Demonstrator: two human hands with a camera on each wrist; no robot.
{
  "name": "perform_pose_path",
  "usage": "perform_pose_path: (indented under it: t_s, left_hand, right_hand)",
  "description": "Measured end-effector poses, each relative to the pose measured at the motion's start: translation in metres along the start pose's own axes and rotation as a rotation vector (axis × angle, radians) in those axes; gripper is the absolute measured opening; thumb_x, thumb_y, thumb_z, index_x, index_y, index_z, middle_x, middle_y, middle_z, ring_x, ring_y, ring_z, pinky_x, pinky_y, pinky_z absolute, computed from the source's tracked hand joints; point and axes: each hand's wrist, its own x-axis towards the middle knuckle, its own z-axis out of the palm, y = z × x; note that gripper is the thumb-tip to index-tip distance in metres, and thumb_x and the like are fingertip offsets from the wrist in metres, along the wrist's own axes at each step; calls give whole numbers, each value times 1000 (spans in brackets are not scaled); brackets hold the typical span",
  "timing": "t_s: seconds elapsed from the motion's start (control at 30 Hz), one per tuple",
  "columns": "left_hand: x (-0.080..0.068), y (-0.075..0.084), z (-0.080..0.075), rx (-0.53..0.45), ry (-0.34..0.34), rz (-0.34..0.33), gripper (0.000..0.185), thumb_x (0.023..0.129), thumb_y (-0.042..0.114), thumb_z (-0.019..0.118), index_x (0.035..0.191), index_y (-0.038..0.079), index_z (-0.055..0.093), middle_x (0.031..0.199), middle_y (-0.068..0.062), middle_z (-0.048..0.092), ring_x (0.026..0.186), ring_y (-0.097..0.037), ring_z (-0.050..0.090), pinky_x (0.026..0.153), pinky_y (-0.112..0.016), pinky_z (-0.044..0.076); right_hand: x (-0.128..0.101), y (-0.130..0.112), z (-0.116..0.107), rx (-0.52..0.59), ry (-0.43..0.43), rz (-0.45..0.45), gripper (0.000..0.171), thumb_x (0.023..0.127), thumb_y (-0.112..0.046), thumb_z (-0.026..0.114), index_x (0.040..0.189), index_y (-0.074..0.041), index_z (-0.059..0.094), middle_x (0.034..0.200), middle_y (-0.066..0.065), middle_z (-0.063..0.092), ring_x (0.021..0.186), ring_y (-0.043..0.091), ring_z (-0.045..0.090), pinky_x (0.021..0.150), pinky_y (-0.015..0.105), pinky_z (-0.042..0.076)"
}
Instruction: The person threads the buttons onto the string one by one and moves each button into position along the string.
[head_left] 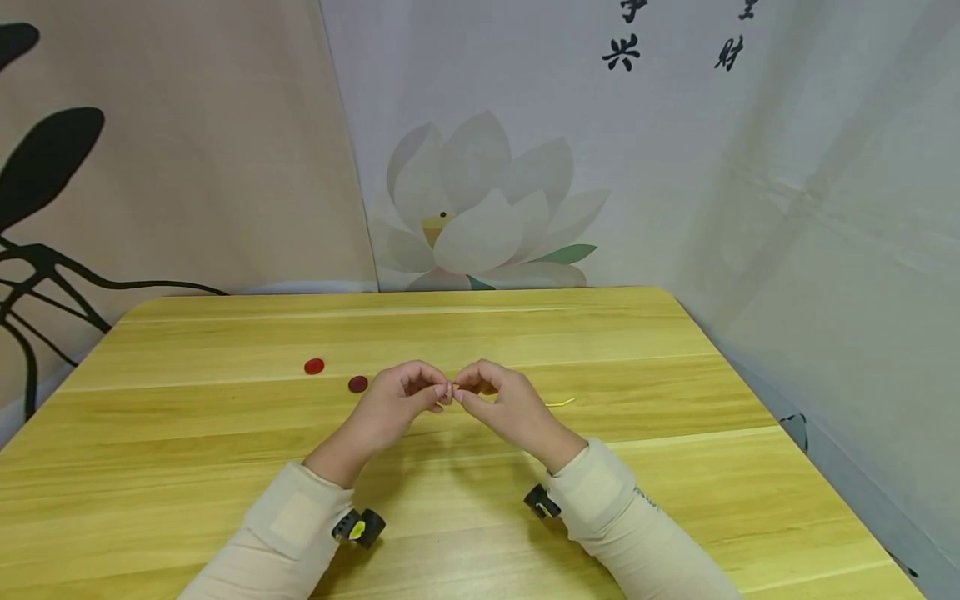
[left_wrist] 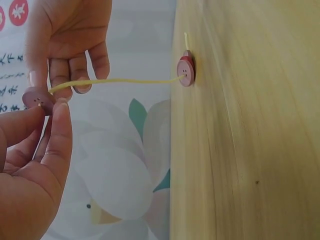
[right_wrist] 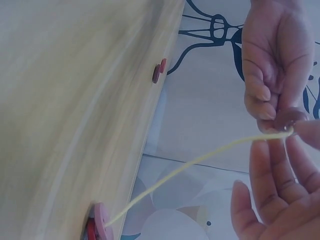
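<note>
While left hand (head_left: 390, 408) pinches pink button (left_wrist: 38, 99), right hand (head_left: 510, 408) apparently pinching yellow cord (left_wrist: 130, 80), mid-table (head_left: 675, 467).

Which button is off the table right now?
The pink button pinched by the left hand at the yellow cord's end; the other buttons lie on the table.

Yellow cord (left_wrist: 130, 80), pink button (left_wrist: 38, 99), red buttons (head_left: 314, 366)

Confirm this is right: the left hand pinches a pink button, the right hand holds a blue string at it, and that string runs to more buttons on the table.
One detail is wrong: the string is pale yellow, not blue, as the left wrist view shows. The rest stands: the left hand pinches a pink button, the right hand holds the string at it, and it runs to stacked buttons on the table.
</note>
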Motion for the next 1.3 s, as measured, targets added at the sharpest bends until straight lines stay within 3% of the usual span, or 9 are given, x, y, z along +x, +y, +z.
perform_pose_path:
  t_s: [0.33,0.5,0.8,1.0,1.3]
  left_hand:
    - [0,-2,0,-6,25,-12,10,98,2,53,99,-4,60,95,-13,64,96,-37,60,82,-36,54]
    - [1,-2,0,-9,31,-24,10,98,1,53,100,-4,60,95,-13,64,96,-39,60,85,-43,54]
    - [1,1,-1,24,42,-71,11,98,6,55,102,-2,61,97,-11,64,95,-33,63,87,-46,52]
    - [1,1,-1,48,38,-55,10,98,5,55,100,-1,61,97,-11,65,88,-21,63,86,-47,52]
    - [1,-1,-1,61,23,-43,10,98,5,54,101,-1,62,98,-11,65,89,-20,63,86,-47,52]
  right_hand:
    - [0,-1,1,33,-21,31,23,96,-20,61,117,-10,62,103,-1,66,98,16,60,93,47,45]
    - [0,-2,1,40,-32,33,28,96,-22,61,121,-10,60,104,-1,66,99,16,60,92,42,46]
    - [2,-3,2,65,-36,47,34,93,-24,66,123,-10,59,99,-3,66,95,13,60,92,47,45]
    - [3,-3,1,27,-50,57,35,92,-25,68,123,-11,59,98,-5,66,93,11,59,91,42,44]
    - [3,-3,2,-16,-46,37,30,90,-23,70,118,-14,65,95,-5,65,90,10,59,88,37,45]
